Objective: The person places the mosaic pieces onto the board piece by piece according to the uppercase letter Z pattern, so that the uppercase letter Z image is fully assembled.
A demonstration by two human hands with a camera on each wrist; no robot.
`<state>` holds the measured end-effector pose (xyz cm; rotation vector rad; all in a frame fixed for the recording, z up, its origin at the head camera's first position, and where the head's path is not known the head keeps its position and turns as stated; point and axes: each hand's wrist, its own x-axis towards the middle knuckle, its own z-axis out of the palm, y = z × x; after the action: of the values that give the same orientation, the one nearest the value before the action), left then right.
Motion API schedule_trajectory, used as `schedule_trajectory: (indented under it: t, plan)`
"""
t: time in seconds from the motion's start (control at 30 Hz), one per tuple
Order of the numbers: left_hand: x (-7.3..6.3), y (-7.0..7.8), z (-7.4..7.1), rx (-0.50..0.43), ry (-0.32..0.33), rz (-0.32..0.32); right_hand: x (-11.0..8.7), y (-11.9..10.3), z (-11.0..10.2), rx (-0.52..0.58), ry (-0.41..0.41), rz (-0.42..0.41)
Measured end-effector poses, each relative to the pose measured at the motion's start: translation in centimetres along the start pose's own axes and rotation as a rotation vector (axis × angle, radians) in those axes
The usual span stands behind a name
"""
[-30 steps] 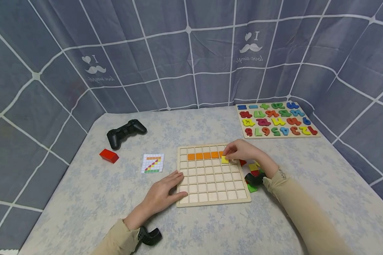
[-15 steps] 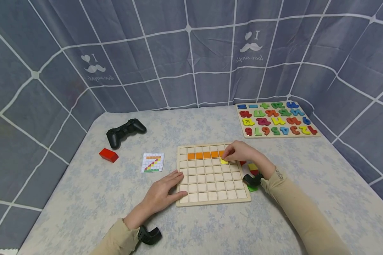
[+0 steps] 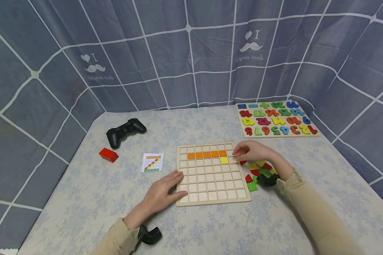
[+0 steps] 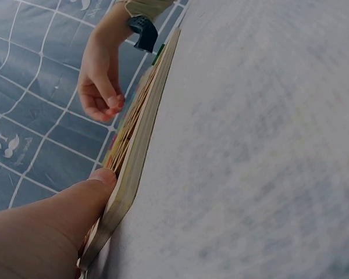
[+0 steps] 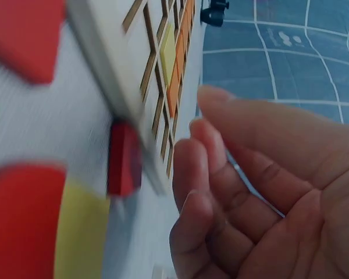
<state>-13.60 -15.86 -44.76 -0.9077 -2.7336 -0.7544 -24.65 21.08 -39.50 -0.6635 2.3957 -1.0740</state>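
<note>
A wooden grid board (image 3: 207,184) lies on the table, with a row of orange square tiles (image 3: 206,155) near its far side. One yellow square tile (image 3: 224,160) sits in a cell just below the rightmost orange one. On the board's left edge rests my left hand (image 3: 161,191), fingers extended and thumb near the front corner. My right hand (image 3: 252,150) hovers over the board's right edge; in the right wrist view its loosely bent fingers (image 5: 192,168) hold nothing. Below it, beside the board, lies a loose pile of red, yellow and green tiles (image 3: 265,172).
A printed pattern card (image 3: 152,163) lies left of the board. Farther left are a red block (image 3: 109,155) and a black game controller (image 3: 126,132). A number puzzle board (image 3: 277,120) stands at the back right, before a blue checked curtain (image 3: 210,53).
My right hand has let go of the yellow tile, which now lies in its cell, and has moved right off the grid. My left hand stays on the board.
</note>
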Motion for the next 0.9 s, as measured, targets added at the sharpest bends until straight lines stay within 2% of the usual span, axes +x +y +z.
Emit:
schedule_trajectory:
  t: [0.43, 0.67, 0.9]
  plan:
    - [0.0, -0.1, 0.0, 0.001, 0.004, 0.012, -2.7, 2.6, -1.6, 0.019, -0.011, 0.028]
    - [0.1, -0.1, 0.1, 0.003, 0.006, 0.013, -3.4, 3.5, -1.5, 0.084, -0.058, 0.071]
    - [0.0, -0.2, 0.2, 0.000, -0.003, 0.002, -3.8, 3.7, -1.3, 0.109, -0.086, 0.071]
